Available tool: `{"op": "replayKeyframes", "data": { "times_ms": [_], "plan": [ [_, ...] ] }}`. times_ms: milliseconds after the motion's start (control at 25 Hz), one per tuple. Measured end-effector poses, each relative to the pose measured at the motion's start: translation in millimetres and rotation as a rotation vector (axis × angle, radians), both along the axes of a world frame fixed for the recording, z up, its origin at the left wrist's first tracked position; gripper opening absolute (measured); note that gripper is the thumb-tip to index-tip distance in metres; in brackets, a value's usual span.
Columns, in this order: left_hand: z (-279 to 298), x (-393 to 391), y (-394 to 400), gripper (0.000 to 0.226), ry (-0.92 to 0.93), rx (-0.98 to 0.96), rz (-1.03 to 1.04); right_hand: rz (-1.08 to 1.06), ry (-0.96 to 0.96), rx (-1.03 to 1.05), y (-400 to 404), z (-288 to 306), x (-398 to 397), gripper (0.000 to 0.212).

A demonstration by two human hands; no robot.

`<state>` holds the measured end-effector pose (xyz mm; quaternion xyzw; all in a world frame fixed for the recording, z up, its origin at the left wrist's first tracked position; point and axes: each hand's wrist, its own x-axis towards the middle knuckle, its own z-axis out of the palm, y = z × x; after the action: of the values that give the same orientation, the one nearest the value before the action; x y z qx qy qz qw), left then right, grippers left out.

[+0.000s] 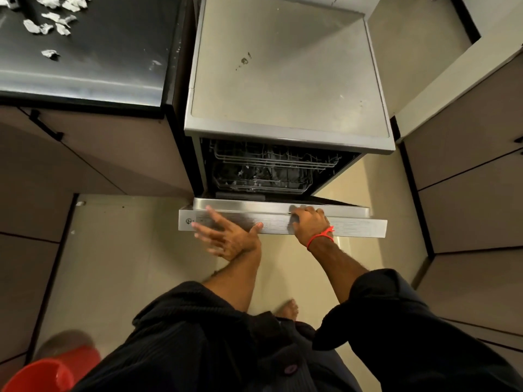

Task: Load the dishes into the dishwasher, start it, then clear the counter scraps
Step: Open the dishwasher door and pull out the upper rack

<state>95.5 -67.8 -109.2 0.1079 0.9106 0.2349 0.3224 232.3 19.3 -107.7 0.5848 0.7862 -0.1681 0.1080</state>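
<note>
The dishwasher (285,80) stands straight ahead with its steel door (353,226) partly open and tilted toward me. Through the gap I see wire racks (263,168) holding dark dishes. My right hand (310,222), with a red thread at the wrist, grips the door's top edge, fingers curled over it. My left hand (226,236) is spread flat with straight fingers against the door's control strip. Crumpled white paper scraps (53,21) lie on the black counter (85,66) at the upper left.
Brown cabinet fronts flank the dishwasher on both sides. A red bucket (36,374) sits on the beige floor at the lower left. My bare foot (288,308) is on the floor below the door.
</note>
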Motion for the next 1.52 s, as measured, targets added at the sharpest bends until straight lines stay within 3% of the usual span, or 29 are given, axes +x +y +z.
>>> {"op": "replayKeyframes", "data": {
  "times_ms": [120,400,720,920,1000,1160,1360,1520],
  "plan": [
    [-28.9,-4.6,-29.8,0.137,0.169,-0.05,-0.362,0.066,0.011,-0.027,-23.9,-14.9,21.4,0.046],
    [-72.3,14.9,-58.1,0.126,0.333,-0.127,-0.488,0.048,0.171,0.001,-37.1,-65.6,71.9,0.084],
    [-146.9,48.5,-135.3,0.12,0.414,-0.227,-0.611,0.178,-0.056,0.076,-93.1,-128.6,110.1,0.075],
    [-222.6,59.2,-220.3,0.122,0.497,-0.21,-0.773,0.119,0.081,0.172,-181.2,-213.5,137.7,0.075],
    [-257.9,64.4,-254.9,0.122,0.485,-0.242,-0.843,0.075,0.095,0.181,-224.5,-260.9,144.9,0.076],
    [-327.1,68.8,-306.1,0.104,0.376,-0.33,-0.954,0.024,-0.013,0.0,-293.1,-347.7,152.8,0.08],
    [-419.3,65.4,-323.6,0.086,0.27,-0.447,-1.082,0.068,-0.118,-0.213,-321.4,-448.0,170.6,0.089],
    [-480.9,66.0,-326.9,0.087,0.23,-0.537,-1.153,0.066,-0.165,-0.296,-330.0,-510.8,169.6,0.092]
  ]
}}
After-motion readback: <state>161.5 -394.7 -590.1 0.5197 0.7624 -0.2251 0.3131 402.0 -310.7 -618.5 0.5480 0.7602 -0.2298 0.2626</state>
